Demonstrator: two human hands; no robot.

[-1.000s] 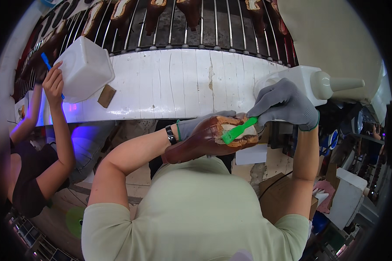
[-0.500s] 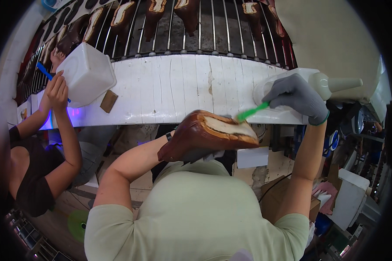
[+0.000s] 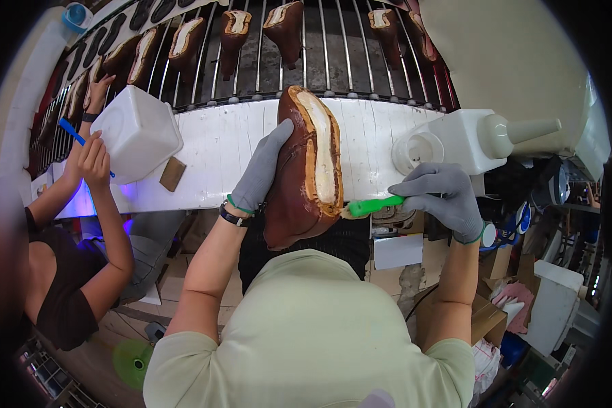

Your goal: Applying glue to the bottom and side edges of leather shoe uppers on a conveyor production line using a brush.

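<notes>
A brown leather boot upper on a last (image 3: 287,180) stands steeply tilted in front of my chest, its pale unsoled bottom turned toward the view. My left hand (image 3: 262,170), in a grey glove, grips it along its left side; some fingers are hidden behind it. In my gloved right hand (image 3: 443,197) is a brush with a green handle (image 3: 376,205), pinched between thumb and fingers. The bristles touch the lower edge of the bottom. Just beyond that hand, a round white cup (image 3: 418,151) lies beside a white squeeze bottle with a long nozzle (image 3: 483,136).
A white bench (image 3: 231,153) spans the view, with a metal roller rack (image 3: 326,51) behind it bearing several similar boots (image 3: 234,41). At left, a co-worker's hand (image 3: 94,160) holds a blue-handled brush (image 3: 71,131) by a white container (image 3: 136,122). A small brown block (image 3: 173,174) lies nearby.
My left hand has turned the boot from lying sideways to nearly upright and raised it. My right hand has moved down and left, taking the brush from mid-sole to the bottom's lower end.
</notes>
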